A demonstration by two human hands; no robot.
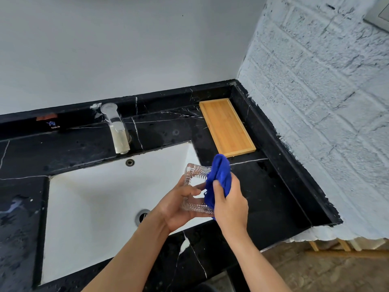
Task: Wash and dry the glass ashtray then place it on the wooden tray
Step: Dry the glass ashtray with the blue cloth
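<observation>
Holding the glass ashtray (194, 189) over the white sink (94, 207), the left hand (179, 209) grips it tight while the right hand (230, 204) squeezes a blue cloth (219, 178) against it. Drying looks under way; the empty wooden tray (227, 127) waits near on the black marble counter (263, 197), by white walls.

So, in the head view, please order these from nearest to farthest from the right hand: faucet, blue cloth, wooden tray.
1. Blue cloth, gripped in the right hand.
2. Wooden tray, beyond the hand, by the back right corner.
3. Faucet, far left behind the sink.
</observation>
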